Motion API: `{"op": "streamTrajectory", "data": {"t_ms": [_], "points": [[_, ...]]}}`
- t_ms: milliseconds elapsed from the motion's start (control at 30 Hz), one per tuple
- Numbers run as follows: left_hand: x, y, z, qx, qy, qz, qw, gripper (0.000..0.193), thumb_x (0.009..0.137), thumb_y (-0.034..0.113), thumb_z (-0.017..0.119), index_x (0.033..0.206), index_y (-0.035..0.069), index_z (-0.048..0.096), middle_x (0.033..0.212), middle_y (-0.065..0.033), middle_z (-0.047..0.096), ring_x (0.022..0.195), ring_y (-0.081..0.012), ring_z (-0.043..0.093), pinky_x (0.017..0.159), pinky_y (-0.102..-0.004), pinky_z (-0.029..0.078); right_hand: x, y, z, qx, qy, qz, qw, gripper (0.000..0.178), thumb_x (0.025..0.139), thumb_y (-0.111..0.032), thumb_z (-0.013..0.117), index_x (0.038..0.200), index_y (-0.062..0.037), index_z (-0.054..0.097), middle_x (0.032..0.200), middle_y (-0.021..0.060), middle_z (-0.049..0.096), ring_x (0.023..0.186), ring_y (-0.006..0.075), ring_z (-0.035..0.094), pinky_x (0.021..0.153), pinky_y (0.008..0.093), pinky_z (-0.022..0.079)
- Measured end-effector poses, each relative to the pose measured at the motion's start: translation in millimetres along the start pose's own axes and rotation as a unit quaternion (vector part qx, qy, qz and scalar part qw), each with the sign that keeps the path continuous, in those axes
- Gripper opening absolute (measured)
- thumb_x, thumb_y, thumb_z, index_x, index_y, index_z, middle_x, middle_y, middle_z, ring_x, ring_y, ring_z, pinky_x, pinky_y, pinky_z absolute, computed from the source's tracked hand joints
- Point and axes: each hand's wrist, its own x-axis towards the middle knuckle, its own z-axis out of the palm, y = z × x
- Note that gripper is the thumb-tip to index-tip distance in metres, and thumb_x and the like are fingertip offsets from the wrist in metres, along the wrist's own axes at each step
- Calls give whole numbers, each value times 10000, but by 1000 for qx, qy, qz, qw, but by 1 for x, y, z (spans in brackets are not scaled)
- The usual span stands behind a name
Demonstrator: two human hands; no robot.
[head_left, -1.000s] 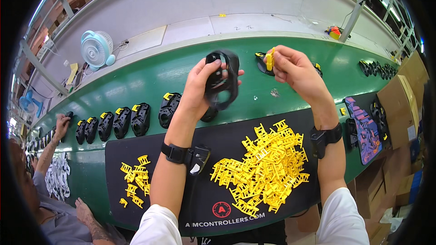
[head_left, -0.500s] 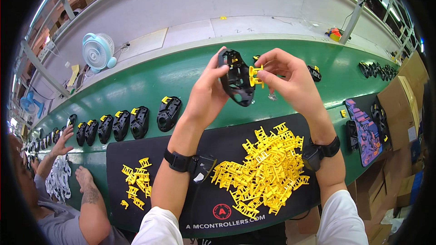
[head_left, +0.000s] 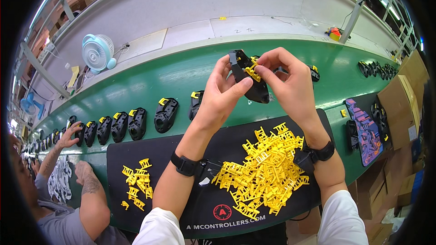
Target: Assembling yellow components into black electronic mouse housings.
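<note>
The yellow clip (head_left: 251, 71) now sits over the open face of the black shell (head_left: 258, 92), no longer off its side; this reads as fitting under way, seating unconfirmed. Your right hand (head_left: 289, 79) has a narrow grip on the clip; your left hand (head_left: 220, 94) holds the shell, both raised above the green table (head_left: 190, 66). Nearer you, a yellow pile (head_left: 268, 168) lies on the black mat (head_left: 119, 152).

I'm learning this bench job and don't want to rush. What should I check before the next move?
1. Left hand holding the black shell: ok.
2. Right hand holding the yellow clip: ok.
3. Clip fully seated in the shell: cannot tell; the right hand partly covers it.
4. Pile of spare clips on the black mat: ok.
5. Co-worker's hand away from the shell: ok, far left.
</note>
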Motion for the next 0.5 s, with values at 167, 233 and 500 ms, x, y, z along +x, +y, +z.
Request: {"op": "streamTrajectory", "data": {"t_ms": [167, 233, 500], "points": [[-1, 1, 4, 16, -14, 1, 1000, 726, 880, 178, 775, 1447, -20, 366, 1368, -113, 486, 1283, -203, 495, 1079, -369, 423, 0, -2, 2, -40, 11, -28, 999, 69, 841, -38, 740, 895, -30, 697, 790, 45, 695, 688, 123, 652, 555, 259, 466], [-1, 1, 3, 22, -15, 0, 1000, 738, 876, 188, 783, 1449, -18, 367, 1371, -111, 489, 1290, -202, 489, 1084, -364, 416, -1, -2, 2, -53, 18, -39, 998, 66, 836, -32, 740, 883, -28, 695, 800, 49, 693, 682, 131, 650, 553, 263, 465], [-4, -1, -1, 51, -15, -4, 999, 627, 971, 251, 685, 1464, 18, 377, 1373, -96, 500, 1281, -192, 516, 1069, -363, 438, -1, -1, 1, -117, 12, -98, 988, 28, 844, -13, 723, 853, -10, 697, 863, 62, 691, 691, 136, 642, 560, 272, 470]]}}
